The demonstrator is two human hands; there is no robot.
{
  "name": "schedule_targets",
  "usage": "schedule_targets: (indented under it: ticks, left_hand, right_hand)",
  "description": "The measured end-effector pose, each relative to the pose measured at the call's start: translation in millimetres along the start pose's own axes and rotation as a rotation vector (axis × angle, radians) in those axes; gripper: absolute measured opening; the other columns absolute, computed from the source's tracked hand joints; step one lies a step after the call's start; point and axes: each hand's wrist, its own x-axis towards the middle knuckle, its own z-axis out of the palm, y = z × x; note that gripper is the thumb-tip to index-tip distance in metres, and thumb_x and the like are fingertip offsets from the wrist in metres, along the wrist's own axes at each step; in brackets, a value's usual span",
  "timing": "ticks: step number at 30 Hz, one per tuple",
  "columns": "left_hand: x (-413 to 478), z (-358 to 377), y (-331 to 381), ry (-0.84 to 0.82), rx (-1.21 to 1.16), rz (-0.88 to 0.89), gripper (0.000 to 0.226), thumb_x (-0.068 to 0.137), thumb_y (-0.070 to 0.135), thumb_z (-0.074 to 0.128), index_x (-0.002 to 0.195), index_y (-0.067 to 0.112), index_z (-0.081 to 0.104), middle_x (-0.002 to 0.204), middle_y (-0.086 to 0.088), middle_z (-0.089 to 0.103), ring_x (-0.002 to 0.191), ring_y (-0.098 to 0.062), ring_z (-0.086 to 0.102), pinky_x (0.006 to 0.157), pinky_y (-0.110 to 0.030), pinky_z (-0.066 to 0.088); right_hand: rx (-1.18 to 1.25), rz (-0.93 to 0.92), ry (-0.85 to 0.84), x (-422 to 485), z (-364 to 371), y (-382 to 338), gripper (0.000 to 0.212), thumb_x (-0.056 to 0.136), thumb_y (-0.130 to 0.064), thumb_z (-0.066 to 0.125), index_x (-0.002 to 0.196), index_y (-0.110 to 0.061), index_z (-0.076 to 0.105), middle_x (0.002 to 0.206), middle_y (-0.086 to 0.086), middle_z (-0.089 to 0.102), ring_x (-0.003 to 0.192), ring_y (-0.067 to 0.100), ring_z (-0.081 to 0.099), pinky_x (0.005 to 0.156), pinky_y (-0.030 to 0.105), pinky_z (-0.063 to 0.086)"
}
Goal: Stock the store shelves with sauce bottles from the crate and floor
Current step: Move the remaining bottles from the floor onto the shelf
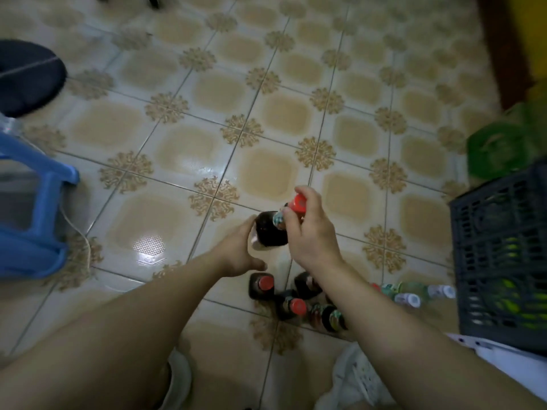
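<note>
**Head view.** Right of centre in the frame, we see the person's right grip (307, 232) curled round the neck of a dark sauce bottle with a red cap (270, 235). The bottle is tilted, its cap toward the upper right. We cannot tell whether its base touches the beige patterned tile floor (177, 149). The left grip (239, 253) reaches in from the lower left with its fingers laid loosely straight against the left side of the bottle's body and its thumb spread below.

Just below both grips, a cluster of similar dark bottles (297, 306) stands on the floor, two of them showing red caps. To the right of the cluster, pale bottles with white caps (411, 298) lie on their sides. At the right edge stands a dark grey latticed plastic crate (488, 220). The green and yellow items inside it are too blurred for us to identify. A blue plastic stool (38, 179) occupies the left edge, and a blurred green bag (500, 146) sits at upper right.
</note>
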Motion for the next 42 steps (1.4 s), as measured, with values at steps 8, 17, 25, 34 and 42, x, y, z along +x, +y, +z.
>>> schedule_targets:
  ticks: [8,17,25,34,42]
  left_hand:
    - [-128,-55,112,0.228,-0.244,0.446,0.087,0.075,0.01,0.077,0.141,0.032,0.024,0.132,0.004,0.046,0.12,-0.013,0.049,0.09,-0.022,0.037]
    - [-294,-70,216,0.151,-0.701,0.815,0.071,0.077,0.009,0.071,0.134,0.038,0.042,0.108,-0.014,0.069,0.099,-0.031,0.068,0.084,-0.038,0.056]
    - [-372,-54,264,0.038,-0.7,0.893,0.062,0.074,0.018,0.067,0.126,0.042,0.044,0.102,-0.008,0.073,0.094,-0.029,0.07,0.077,-0.035,0.059]
    - [-419,-30,305,-0.014,-0.6,0.953,0.074,0.065,0.016,0.067,0.131,0.037,0.04,0.097,-0.01,0.074,0.093,-0.03,0.07,0.082,-0.041,0.057]
    - [-419,-5,344,-0.187,-0.554,1.044,0.066,0.066,0.016,0.066,0.121,0.041,0.041,0.089,-0.006,0.075,0.085,-0.025,0.072,0.071,-0.03,0.059]
  right_hand:
    - [0.279,-0.321,0.463,-62,-130,-130,0.036,0.1,-0.03,0.048,0.135,-0.023,0.046,0.101,-0.026,0.048,0.091,-0.014,0.051,0.077,0.004,0.041]
    - [0.2,-0.396,0.328,-185,-260,-245,0.075,0.095,-0.046,0.054,0.153,-0.04,0.005,0.1,-0.016,0.054,0.077,-0.004,0.054,0.052,0.0,0.038]
    - [-0.054,-0.411,0.301,-257,-303,-247,0.085,0.095,-0.047,0.052,0.151,-0.042,-0.012,0.139,0.003,0.051,0.102,0.015,0.058,0.09,0.03,0.043]
    - [-0.012,-0.409,0.4,-307,-349,-238,0.087,0.093,-0.048,0.055,0.15,-0.045,-0.011,0.136,0.003,0.054,0.105,0.018,0.063,0.098,0.044,0.049]
    - [-0.039,-0.304,0.56,-344,-381,-220,0.089,0.092,-0.049,0.053,0.147,-0.047,-0.016,0.135,0.003,0.055,0.103,0.02,0.064,0.094,0.046,0.051]
